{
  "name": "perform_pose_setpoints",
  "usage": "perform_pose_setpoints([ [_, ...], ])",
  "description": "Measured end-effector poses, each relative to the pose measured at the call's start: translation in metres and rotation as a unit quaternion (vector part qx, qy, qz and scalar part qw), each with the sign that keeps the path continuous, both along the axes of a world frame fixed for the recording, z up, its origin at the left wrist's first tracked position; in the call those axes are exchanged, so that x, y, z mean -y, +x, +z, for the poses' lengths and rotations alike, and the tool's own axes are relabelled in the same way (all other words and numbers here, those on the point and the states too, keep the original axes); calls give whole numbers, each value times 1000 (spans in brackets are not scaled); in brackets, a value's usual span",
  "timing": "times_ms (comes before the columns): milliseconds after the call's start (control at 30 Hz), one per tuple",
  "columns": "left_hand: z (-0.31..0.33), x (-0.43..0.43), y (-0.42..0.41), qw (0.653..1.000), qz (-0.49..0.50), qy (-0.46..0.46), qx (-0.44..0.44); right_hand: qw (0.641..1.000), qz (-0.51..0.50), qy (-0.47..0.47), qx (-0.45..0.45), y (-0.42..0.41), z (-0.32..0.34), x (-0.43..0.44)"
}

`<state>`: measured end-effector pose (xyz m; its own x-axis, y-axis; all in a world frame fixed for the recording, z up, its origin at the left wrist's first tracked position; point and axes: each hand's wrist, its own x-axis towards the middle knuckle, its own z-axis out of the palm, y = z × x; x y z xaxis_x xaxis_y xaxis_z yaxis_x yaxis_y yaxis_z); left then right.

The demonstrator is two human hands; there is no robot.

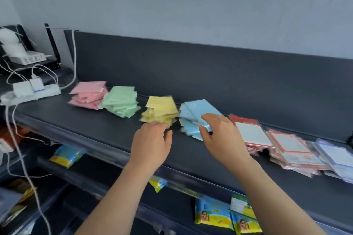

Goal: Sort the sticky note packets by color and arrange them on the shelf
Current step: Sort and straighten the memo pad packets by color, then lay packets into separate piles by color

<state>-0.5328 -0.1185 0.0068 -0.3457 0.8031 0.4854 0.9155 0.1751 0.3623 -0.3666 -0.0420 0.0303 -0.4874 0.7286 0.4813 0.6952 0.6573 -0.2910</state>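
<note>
Low in the frame, wipe packs (pixel 212 215) lie on the lower shelves, apart from the sorting. Above them, at centre, the left hand (pixel 152 143) reaches the front of the yellow pile (pixel 160 110); blur hides whether it grips. The right hand (pixel 221 131) pinches the blue pile (pixel 193 114), thumb in front and fingers on top, probably to square it. Further left on the shelf (pixel 86 120) sit the green pile (pixel 120 101) and the pink pile (pixel 87 93), one colour each. Bordered packets (pixel 252 133) wait at right.

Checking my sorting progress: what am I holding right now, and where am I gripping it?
The right hand pinches a light blue plastic-wrapped sticky note packet at its near right edge. The left hand is at the yellow packet stack; grip unclear.
</note>
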Motion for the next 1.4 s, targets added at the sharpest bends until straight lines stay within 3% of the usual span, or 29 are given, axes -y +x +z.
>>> perform_pose_setpoints([
  [333,1,14,-154,999,14,-25,20,997,0,-66,-47,-148,-5,22],
  [633,1,-19,-239,994,44,-33,98,993,19,-100,-52,-233,-5,0],
  [833,-2,-50,-258,982,50,-77,167,997,23,-59,44,-261,-9,-40],
  [1033,-2,-72,-260,974,28,-106,198,990,27,-74,121,-277,-16,-58],
  [1400,-6,-95,-256,978,-18,-111,178,988,-34,-55,142,-271,-13,-64],
])
